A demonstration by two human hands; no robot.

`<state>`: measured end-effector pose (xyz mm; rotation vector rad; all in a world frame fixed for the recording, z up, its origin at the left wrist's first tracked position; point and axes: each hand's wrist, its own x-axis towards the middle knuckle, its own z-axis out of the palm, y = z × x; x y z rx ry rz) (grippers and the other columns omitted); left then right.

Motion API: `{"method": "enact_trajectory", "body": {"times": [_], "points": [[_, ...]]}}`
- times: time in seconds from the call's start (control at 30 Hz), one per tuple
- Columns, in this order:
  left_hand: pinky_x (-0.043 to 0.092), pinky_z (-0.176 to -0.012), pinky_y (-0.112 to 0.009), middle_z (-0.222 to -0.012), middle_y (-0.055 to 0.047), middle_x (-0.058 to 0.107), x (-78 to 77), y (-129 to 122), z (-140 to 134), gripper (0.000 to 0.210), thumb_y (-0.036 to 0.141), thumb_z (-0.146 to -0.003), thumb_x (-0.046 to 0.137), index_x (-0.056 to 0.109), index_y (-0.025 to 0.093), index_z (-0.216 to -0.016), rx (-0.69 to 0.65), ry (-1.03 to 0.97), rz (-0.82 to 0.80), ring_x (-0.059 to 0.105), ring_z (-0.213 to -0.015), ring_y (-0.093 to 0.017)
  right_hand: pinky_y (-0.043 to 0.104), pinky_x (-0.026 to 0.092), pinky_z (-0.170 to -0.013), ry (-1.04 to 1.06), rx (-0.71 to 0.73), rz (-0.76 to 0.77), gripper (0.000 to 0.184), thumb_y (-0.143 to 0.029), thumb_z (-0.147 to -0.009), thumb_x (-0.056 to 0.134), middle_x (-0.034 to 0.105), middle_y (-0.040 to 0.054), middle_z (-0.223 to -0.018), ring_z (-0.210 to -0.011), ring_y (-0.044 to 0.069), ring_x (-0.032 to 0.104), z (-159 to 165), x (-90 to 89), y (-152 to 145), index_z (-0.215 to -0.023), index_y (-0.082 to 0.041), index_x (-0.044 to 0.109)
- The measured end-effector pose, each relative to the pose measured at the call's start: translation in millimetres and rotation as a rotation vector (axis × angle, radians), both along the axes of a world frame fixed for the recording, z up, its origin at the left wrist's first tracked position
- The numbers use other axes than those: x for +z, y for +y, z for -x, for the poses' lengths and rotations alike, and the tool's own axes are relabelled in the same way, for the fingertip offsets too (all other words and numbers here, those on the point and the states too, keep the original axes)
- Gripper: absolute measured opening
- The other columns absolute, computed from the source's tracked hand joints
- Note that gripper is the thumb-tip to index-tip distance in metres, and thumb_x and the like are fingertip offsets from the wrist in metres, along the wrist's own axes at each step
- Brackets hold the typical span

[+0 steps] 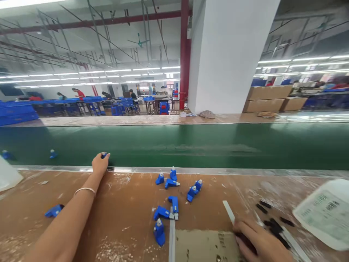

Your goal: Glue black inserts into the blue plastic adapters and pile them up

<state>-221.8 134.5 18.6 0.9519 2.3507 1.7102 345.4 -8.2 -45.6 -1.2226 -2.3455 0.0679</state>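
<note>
My left hand [100, 163] reaches out to the near edge of the green conveyor belt. Its fingers are closed on a small blue plastic part [104, 155], mostly hidden by them. Low on the right, my right hand [255, 240] is closed around a flat pale strip [228, 211] that points away from me; something dark shows within the palm. Between the hands, several blue plastic parts with pale grey tips, such as this blue part [159, 233], lie on the brown tabletop [122, 211]. Another blue part [54, 210] rests left of my forearm.
More blue parts [52, 154] sit on the green belt [152, 145]. A cardboard sheet [204, 245] lies in front of me. Small black pieces [275, 226] and a white container [327, 213] are at right. Another white container [8, 174] stands at left. A pillar [229, 54] rises beyond.
</note>
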Motion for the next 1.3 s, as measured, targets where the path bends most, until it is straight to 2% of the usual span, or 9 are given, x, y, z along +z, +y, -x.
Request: {"method": "enact_trajectory", "body": {"times": [0.1,0.2,0.3,0.4,0.53,0.63,0.73,0.97,1.3], "points": [[0.054,-0.08,-0.036,-0.094,-0.003,0.066,5.9,-16,-34,0.015,0.028,-0.092,0.061,0.062,0.014,-0.097,-0.074,-0.093,-0.155,0.064,-0.086,-0.017,0.032,0.058,-0.066,0.142,-0.067,0.234,0.022,-0.011,-0.08,0.05,0.07,0.0056,-0.088,-0.073,0.021,0.07,9,27.2,-6,-0.087,-0.022,0.068],[0.053,-0.079,-0.03,-0.083,0.001,0.064,12.9,-42,-82,0.011,0.023,-0.09,0.058,0.058,0.015,-0.097,-0.205,-0.205,-0.297,0.063,-0.081,-0.013,0.033,0.056,-0.066,0.207,-0.054,0.28,0.022,-0.011,-0.077,0.05,0.066,0.0056,-0.086,-0.07,0.02,0.067,11,40.5,-12,-0.087,-0.019,0.068],[0.054,-0.081,-0.031,-0.087,0.0,0.067,17.7,-90,-145,0.023,0.03,-0.085,0.062,0.06,0.017,-0.103,-0.413,-0.303,-0.352,0.065,-0.086,-0.015,0.032,0.056,-0.071,0.258,0.014,0.32,0.02,-0.013,-0.081,0.05,0.068,0.0063,-0.094,-0.076,0.019,0.068,12,48.8,-23,-0.092,-0.019,0.066],[0.055,-0.074,-0.031,-0.09,-0.004,0.071,12.7,-159,-215,0.038,0.039,-0.074,0.075,0.066,0.017,-0.103,-0.678,-0.476,-0.28,0.065,-0.08,-0.017,0.031,0.057,-0.077,0.312,0.101,0.352,0.018,-0.016,-0.084,0.052,0.071,0.0065,-0.104,-0.085,0.019,0.069,13,55.7,-37,-0.096,-0.021,0.065],[0.053,-0.065,-0.029,-0.086,-0.006,0.072,-10.6,-240,-280,0.041,0.045,-0.072,0.081,0.07,0.018,-0.1,-1.08,-0.827,0.022,0.064,-0.074,-0.017,0.033,0.056,-0.089,0.347,0.238,0.352,0.016,-0.018,-0.087,0.055,0.074,0.0073,-0.108,-0.101,0.02,0.069,18,60.2,-57,-0.098,-0.022,0.065],[0.051,-0.065,-0.027,-0.086,-0.006,0.073,-26.0,-261,-293,0.04,0.042,-0.072,0.082,0.071,0.019,-0.101,-1.243,-0.961,0.115,0.063,-0.073,-0.015,0.033,0.054,-0.093,0.325,0.36,0.342,0.025,-0.016,-0.09,0.057,0.073,0.0074,-0.113,-0.106,0.018,0.068,22,60.4,-68,-0.113,-0.023,0.064],[0.051,-0.067,-0.026,-0.087,-0.005,0.073,-31.1,-259,-291,0.039,0.039,-0.072,0.083,0.071,0.019,-0.103,-1.304,-1.014,0.106,0.062,-0.073,-0.013,0.034,0.054,-0.093,0.271,0.424,0.356,0.034,-0.014,-0.092,0.057,0.071,0.0072,-0.115,-0.108,0.018,0.066,26,59.8,-73,-0.124,-0.025,0.06],[0.051,-0.066,-0.026,-0.088,-0.007,0.073,-32.4,-256,-290,0.041,0.038,-0.069,0.085,0.07,0.017,-0.101,-1.299,-1.07,0.164,0.064,-0.076,-0.015,0.036,0.054,-0.093,0.214,0.403,0.388,0.034,-0.014,-0.094,0.055,0.069,0.0062,-0.115,-0.108,0.019,0.063,26,57.8,-70,-0.126,-0.026,0.058],[0.053,-0.063,-0.025,-0.091,-0.006,0.069,-38.2,-257,-291,0.04,0.037,-0.07,0.085,0.071,0.018,-0.103,-1.313,-1.107,0.149,0.062,-0.076,-0.015,0.036,0.052,-0.094,0.175,0.417,0.41,0.035,-0.014,-0.095,0.055,0.068,0.0045,-0.115,-0.109,0.018,0.061,24,58.4,-67,-0.128,-0.028,0.058]]}}
